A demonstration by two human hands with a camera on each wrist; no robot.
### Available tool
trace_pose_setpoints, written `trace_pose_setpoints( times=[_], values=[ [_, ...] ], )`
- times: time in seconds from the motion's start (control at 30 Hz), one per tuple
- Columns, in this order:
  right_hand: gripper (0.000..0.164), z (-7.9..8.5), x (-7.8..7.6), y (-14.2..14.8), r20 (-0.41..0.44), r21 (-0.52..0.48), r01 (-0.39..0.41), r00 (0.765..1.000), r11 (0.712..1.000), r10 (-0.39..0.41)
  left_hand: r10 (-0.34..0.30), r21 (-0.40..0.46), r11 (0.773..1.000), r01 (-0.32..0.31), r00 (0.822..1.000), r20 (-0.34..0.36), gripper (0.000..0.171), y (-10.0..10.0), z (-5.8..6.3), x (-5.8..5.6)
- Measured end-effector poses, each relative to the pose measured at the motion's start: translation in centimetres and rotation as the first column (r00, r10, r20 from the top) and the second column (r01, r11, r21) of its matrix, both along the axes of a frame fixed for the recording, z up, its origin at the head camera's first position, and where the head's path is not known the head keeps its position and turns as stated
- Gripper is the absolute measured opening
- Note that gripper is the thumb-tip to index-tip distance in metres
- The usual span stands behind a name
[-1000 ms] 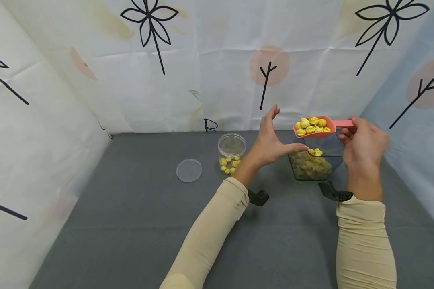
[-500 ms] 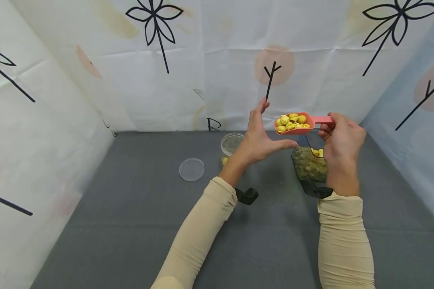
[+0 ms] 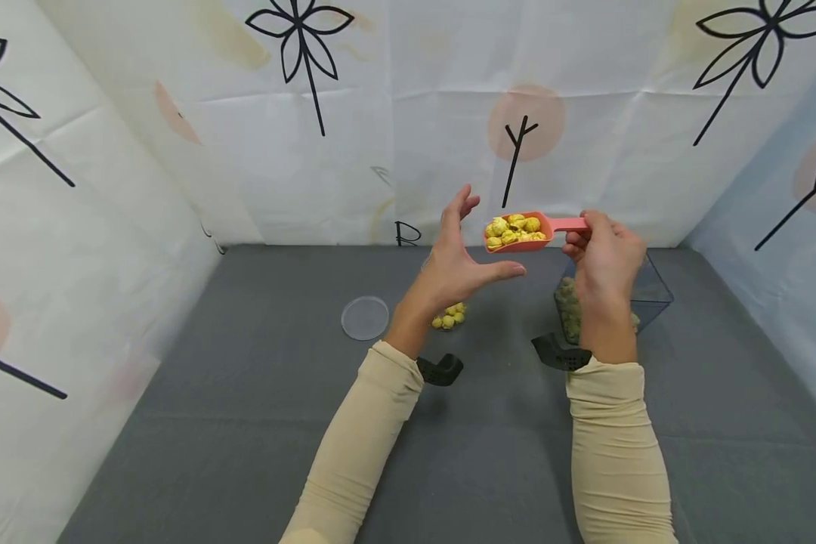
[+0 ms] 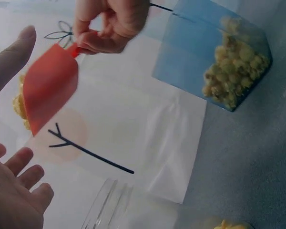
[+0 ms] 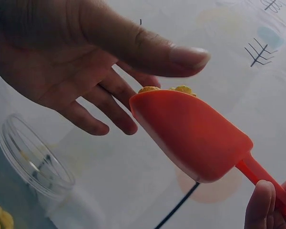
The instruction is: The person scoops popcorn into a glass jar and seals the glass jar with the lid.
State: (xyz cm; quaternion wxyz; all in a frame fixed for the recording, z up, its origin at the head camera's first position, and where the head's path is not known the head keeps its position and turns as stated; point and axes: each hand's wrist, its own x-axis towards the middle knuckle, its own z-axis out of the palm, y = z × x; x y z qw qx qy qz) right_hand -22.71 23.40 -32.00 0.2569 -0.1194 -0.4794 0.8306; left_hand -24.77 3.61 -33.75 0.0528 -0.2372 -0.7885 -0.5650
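My right hand (image 3: pixel 607 261) pinches the handle of a coral-red scoop (image 5: pixel 190 133), held level above the table. Yellow popcorn (image 3: pixel 513 230) fills the scoop's bowl. Beside the scoop's tip is my left hand (image 3: pixel 449 264), thumb and fingers spread wide, holding nothing. Behind the left hand stands a clear round jar (image 5: pixel 33 157), its mouth uncovered; some yellow popcorn (image 3: pixel 451 317) shows at its bottom in the head view. A clear square container (image 4: pixel 181 57) with more popcorn (image 4: pixel 236 67) stands behind and below my right hand, which partly hides it in the head view.
A clear round lid (image 3: pixel 365 318) lies flat on the grey tabletop (image 3: pixel 245 378), left of the jar. White printed cloth (image 3: pixel 435 151) hangs as a wall behind the table, with further cloth walls at left and right.
Both hands have moved left, the right one carrying the filled scoop away from over the square container toward the jar. The left hand stays spread and now hides most of the jar.
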Motion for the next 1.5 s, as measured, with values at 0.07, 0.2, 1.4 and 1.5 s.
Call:
trace_pose_setpoints(
  times=[0.07,0.2,1.4,1.5],
  values=[
    [0.013,-0.3,-0.2,-0.6,0.010,-0.008,-0.009,1.000,1.000,0.009,0.014,0.018,1.000,-0.014,1.000,0.010,0.125,-0.6,-0.3,0.1],
    [0.013,-0.7,-0.6,-1.5,0.033,0.022,0.001,0.999,1.000,-0.002,0.038,0.012,0.999,-0.038,0.999,0.014,0.123,-1.6,-0.8,0.1],
    [0.014,-3.4,-1.9,-3.6,0.117,0.039,-0.095,0.989,0.995,0.090,0.017,-0.091,0.996,-0.006,0.992,0.121,0.117,-4.7,-6.1,-2.2],
    [0.014,-3.6,-1.9,-3.5,0.120,0.050,-0.095,0.989,0.994,0.089,0.005,-0.079,0.997,0.006,0.989,0.148,0.113,-4.5,-6.5,-2.4]
  ],
)
